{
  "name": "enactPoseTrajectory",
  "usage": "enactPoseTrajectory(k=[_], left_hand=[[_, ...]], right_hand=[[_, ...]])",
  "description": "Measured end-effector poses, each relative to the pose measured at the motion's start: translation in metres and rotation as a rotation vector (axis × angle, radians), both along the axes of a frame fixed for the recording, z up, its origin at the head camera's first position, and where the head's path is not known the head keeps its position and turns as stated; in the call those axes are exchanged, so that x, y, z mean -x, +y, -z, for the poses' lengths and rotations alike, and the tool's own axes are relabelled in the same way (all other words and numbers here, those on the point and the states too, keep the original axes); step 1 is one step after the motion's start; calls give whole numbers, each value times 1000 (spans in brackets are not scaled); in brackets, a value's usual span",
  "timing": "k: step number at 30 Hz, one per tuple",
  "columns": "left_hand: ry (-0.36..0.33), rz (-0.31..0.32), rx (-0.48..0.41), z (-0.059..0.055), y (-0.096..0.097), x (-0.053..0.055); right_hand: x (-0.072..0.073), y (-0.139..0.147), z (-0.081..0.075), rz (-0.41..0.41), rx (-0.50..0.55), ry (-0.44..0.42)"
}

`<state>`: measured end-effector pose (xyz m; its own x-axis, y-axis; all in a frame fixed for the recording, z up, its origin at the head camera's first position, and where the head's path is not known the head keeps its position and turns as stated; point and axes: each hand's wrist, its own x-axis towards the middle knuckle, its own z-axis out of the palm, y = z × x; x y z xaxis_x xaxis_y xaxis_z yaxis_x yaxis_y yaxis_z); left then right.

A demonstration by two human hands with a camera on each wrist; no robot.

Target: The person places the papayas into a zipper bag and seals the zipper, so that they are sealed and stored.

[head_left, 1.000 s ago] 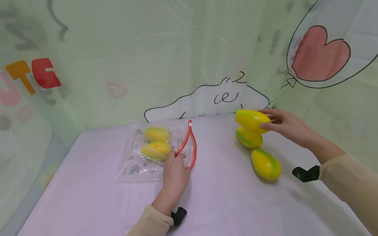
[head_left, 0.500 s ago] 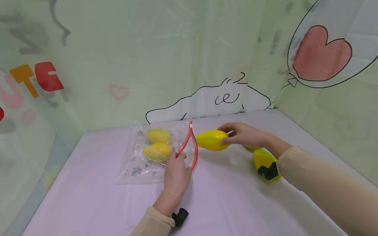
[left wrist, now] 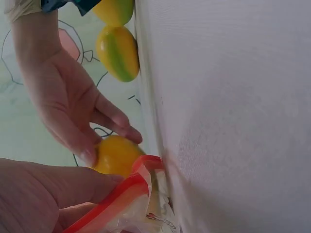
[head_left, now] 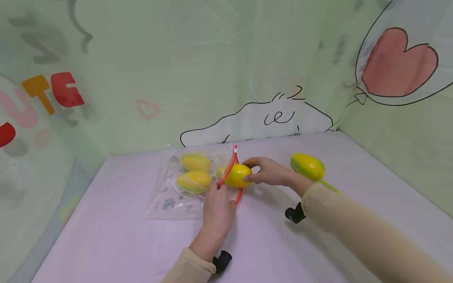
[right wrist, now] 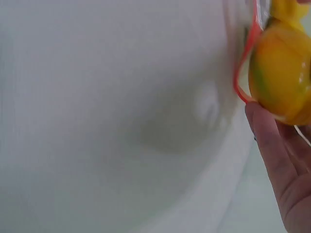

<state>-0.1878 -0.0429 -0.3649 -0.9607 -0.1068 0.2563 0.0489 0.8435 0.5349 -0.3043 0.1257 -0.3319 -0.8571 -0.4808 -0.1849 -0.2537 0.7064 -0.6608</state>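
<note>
A clear zip bag [head_left: 161, 204] with a red zip edge lies on the table, its mouth spread toward the right. Two yellow-green mangoes [head_left: 194, 182] are inside it. My left hand [head_left: 218, 208] pinches the near part of the red edge [left wrist: 116, 199] between thumb and fingers. At the mouth, my right hand [head_left: 270, 171] holds another mango [head_left: 238, 175] by its right end. That fruit's left end is past the red edge, seen through the film. In the right wrist view, fingertips [right wrist: 257, 109] lie right under the mango beside the red strip.
To the right on the table [head_left: 262, 243] lies a loose mango [head_left: 308, 166]. Another mango [head_left: 329, 186] is mostly hidden behind the right sleeve [head_left: 339, 212]. Printed sheets [head_left: 198, 78] stand as walls at the back and sides.
My right hand has carried the mango left from beside the loose fruit into the bag's mouth. The left hand keeps its pinch on the red edge.
</note>
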Motion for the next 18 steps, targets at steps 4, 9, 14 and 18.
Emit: enactPoseTrajectory(k=[4, 9, 14, 18], left_hand=[[21, -3, 28, 0, 1, -1], [24, -8, 41, 0, 2, -1], [30, -2, 43, 1, 2, -1], [45, 3, 51, 2, 1, 0]], right_hand=[[-2, -12, 9, 72, 0, 58], [-3, -25, 13, 122, 30, 95], [-4, -31, 16, 163, 51, 107], [-7, -36, 19, 183, 80, 131]])
